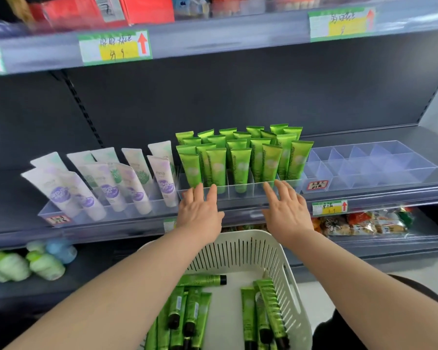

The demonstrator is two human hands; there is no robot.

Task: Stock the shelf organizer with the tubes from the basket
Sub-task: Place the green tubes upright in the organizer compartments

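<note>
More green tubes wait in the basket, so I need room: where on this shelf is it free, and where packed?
Free: the clear organizer right of the green tubes, behind the handwritten label, has its cells empty. Crowded: the green tubes stand packed, and the white tubes lean close together to their left.

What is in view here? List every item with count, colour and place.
upright tubes: about twenty, green, in middle organizer
loose tubes: about ten, green, lying in basket
basket: one, white, below the shelf
pale tubes: about ten, white and purple, leaning in left organizer
right organizer: one, transparent, same shelf
price labels: several, green and yellow, shelf edges
bottles: several, green and blue, lower left
snack packets: several, mixed colours, lower right
left grip: open, at middle organizer's front edge
right grip: open, same edge
</note>
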